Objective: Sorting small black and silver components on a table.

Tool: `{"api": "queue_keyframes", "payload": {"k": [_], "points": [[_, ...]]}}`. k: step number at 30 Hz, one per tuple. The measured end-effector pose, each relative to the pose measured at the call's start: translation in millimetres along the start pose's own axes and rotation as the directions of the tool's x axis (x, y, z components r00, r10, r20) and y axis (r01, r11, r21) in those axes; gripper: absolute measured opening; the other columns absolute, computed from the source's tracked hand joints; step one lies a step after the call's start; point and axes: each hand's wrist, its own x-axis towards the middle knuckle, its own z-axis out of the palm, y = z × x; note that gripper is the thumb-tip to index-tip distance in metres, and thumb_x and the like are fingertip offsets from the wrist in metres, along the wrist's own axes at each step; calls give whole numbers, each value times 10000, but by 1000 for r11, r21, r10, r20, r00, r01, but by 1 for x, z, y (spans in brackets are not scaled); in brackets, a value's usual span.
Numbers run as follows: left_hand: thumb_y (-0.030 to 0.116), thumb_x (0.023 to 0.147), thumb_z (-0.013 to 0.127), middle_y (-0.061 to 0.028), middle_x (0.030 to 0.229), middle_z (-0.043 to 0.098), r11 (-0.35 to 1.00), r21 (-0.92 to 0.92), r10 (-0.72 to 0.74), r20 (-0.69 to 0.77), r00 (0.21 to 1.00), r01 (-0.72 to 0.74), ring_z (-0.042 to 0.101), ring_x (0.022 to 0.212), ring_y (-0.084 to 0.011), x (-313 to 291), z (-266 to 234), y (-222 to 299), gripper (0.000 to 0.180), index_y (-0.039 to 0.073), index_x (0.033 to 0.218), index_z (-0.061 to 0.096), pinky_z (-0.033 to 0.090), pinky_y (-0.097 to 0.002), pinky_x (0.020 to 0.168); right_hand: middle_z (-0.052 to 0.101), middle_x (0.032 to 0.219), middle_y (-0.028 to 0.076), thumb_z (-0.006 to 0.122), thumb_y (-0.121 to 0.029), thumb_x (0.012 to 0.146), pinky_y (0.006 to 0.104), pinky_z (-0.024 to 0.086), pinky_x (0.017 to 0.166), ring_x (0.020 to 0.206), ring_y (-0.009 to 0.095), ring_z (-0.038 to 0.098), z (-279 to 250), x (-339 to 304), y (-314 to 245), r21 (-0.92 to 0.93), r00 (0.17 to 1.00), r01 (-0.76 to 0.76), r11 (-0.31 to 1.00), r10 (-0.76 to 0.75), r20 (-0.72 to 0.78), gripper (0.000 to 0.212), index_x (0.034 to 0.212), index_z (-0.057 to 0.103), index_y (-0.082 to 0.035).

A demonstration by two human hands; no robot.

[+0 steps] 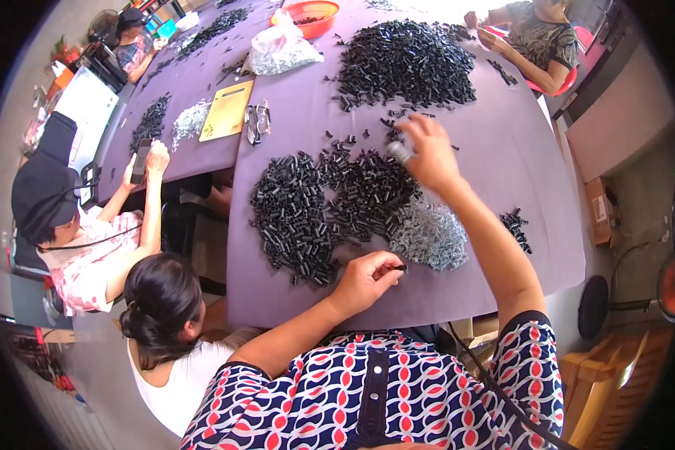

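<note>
One blk part (402,268), gripped in L hand (364,283)

Part: pinched btwn L thumb & fingers, just beside silver pcs (431,238). R hand (432,156): blurred, at far side of blk pile (292,217); can't tell if gripping. Beyond, from where I stand: larger blk heap (406,66), w/ plastic bag (283,54) to its left, orange basin (321,28) near bag.

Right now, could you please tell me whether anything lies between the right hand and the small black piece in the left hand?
Between the right hand and the black piece lie the silver heap and the right edge of a black heap; both seem low enough to reach over.
</note>
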Motion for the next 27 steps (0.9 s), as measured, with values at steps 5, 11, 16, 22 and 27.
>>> {"api": "queue_keyframes", "payload": {"k": [5, 11, 16, 22, 27], "points": [[31, 899, 687, -36, 891, 690, 1000, 23, -22, 46, 999, 21, 677, 772, -86, 4, -1, 2, 145, -4, 1038, 658, 528, -218, 678, 459, 1453, 197, 626, -373, 901, 493, 290, 1147, 1390, 392, 363, 16, -14, 107, -119, 894, -435, 893, 443, 61, 586, 1395, 493, -87], [40, 905, 681, -34, 897, 687, 1000, 21, -22, 45, 999, 21, 682, 778, -87, 5, -4, 3, 147, -8, 1042, 657, 527, -214, 679, 450, 1460, 181, 595, -458, 914, 524, 259, 1154, 1410, 374, 334, 47, 17, 77, -16, 940, -322, 947, 321, 115, 582, 1373, 531, -107], [43, 899, 685, -45, 889, 686, 1000, -7, -1, 36, 999, 2, 689, 773, -88, 3, -2, 1, 148, -11, 1035, 660, 521, -211, 660, 492, 1428, 195, 620, -411, 913, 483, 303, 1145, 1376, 390, 383, 66, 22, 64, 105, 982, -153, 983, 139, 130, 486, 1268, 620, -79], [39, 888, 694, -54, 882, 677, 998, 63, 24, 22, 999, -25, 691, 749, -99, 0, -2, 0, 133, -11, 1006, 660, 512, -213, 631, 578, 1331, 157, 601, -310, 940, 415, 385, 1093, 1268, 339, 508, 53, 10, 6, 533, 937, -68, 843, -129, 325, 333, 1191, 663, -100], [39, 888, 692, -47, 875, 673, 999, 43, 13, 31, 999, -14, 688, 742, -98, 4, -2, 0, 130, -9, 1003, 654, 515, -219, 635, 586, 1331, 148, 630, -278, 930, 429, 394, 1086, 1265, 338, 514, 44, 1, -22, 441, 894, 130, 888, -297, 336, 350, 1224, 646, -89]]}}
